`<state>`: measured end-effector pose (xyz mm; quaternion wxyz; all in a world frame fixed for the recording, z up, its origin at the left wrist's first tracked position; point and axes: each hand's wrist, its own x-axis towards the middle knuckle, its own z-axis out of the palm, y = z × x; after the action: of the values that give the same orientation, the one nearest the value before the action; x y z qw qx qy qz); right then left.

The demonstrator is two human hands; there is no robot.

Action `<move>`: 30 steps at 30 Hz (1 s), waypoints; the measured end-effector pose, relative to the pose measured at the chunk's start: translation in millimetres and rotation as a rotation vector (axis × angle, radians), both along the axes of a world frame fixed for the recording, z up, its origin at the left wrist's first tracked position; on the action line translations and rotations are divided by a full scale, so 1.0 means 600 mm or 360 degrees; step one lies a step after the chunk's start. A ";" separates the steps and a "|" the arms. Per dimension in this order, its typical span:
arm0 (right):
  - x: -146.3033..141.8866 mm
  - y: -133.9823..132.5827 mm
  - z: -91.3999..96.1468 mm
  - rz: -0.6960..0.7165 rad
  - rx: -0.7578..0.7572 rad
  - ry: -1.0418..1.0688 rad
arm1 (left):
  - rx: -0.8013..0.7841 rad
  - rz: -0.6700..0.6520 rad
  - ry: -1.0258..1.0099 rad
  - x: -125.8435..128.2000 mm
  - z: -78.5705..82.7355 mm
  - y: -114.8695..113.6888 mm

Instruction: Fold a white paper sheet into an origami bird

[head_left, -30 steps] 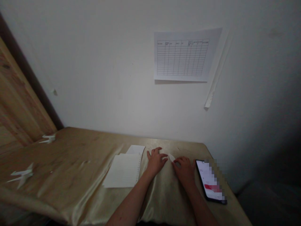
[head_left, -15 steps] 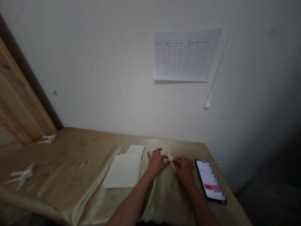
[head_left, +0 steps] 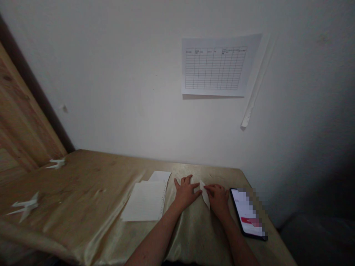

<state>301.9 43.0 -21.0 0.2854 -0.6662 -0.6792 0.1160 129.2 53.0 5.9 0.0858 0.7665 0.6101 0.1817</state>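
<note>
A small folded piece of white paper (head_left: 205, 195) lies on the golden satin tablecloth (head_left: 83, 199) between my hands. My left hand (head_left: 185, 191) rests flat with fingers spread, its fingertips pressing the paper's left edge. My right hand (head_left: 219, 197) has its fingers bent and bunched on the paper's right side, pinning it down. Most of the paper is hidden under the two hands.
A stack of lined white sheets (head_left: 146, 199) lies left of my hands. A lit phone (head_left: 247, 216) lies to the right near the table edge. Two folded paper shapes (head_left: 26, 206) (head_left: 57, 163) sit at far left. A gridded sheet (head_left: 217, 66) hangs on the wall.
My hands have drawn closer together over the paper. More of the folded paper now shows between them, reaching further toward me.
</note>
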 end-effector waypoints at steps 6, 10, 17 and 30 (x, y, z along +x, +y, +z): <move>-0.002 0.000 0.001 0.0010 0.0008 -0.0003 | -0.0035 0.0007 0.0027 0.005 0.000 0.001; -0.003 -0.001 0.002 -0.0007 0.0028 -0.0077 | -0.0049 0.0021 0.0028 0.004 -0.001 0.004; -0.008 0.003 -0.001 -0.0100 0.0075 -0.0140 | 0.0005 0.0071 -0.0024 0.007 -0.008 0.009; -0.004 -0.007 0.007 0.0092 0.0115 -0.0050 | -0.0087 -0.0096 -0.0136 -0.006 0.001 0.011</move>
<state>299.8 39.1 -16.7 0.2949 -0.6373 -0.7064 0.0891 125.8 59.7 6.4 0.1380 0.7734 0.5873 0.1948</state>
